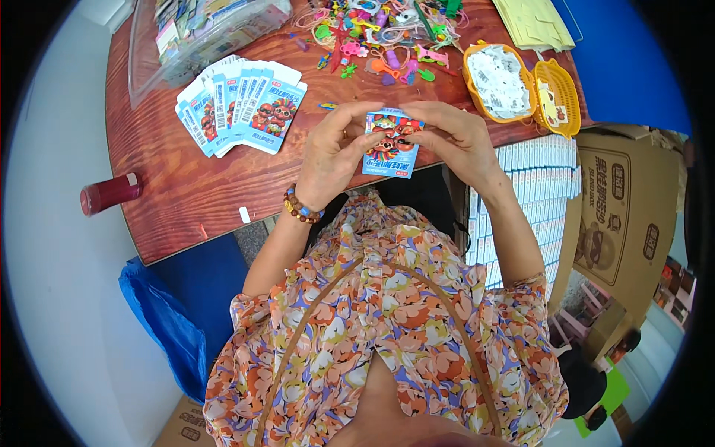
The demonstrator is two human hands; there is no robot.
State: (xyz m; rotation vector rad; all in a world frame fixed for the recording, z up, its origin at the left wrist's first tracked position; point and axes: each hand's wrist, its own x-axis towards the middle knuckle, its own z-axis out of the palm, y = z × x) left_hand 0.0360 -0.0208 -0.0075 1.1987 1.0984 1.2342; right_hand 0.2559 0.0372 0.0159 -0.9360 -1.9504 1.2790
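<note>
In the head view, a small blue printed box [391, 162] sits between the two hands at the near edge of the wooden table [197, 179]. Its long axis runs near to far, the printed face turned up and the far end under the curled fingers. The left hand [330, 153] grips it from the left, the right hand [463, 145] from the right, and neither is clearly nearer. Both thumbs lie on the printed face, with the other fingers bent toward the far end; what the fingertips underneath do is hidden, as is whether the box touches the table.

To the left, just beyond the left hand, a fanned pile of blue cartons [272, 112] lies on the table. At the far left stands a clear plastic bin [253, 33] full of colourful flat packets. At the far right a yellow basket [474, 95] holds a heap of small white packets [503, 82]; a second yellow tray [570, 97], touching it on the right, has a few printed cards inside. Right of the right forearm, small blue-and-white boxes [521, 194] stand in tight rows beside brown cardboard [633, 223]. Small bright toys [387, 63] spread loose across the far middle.
</note>
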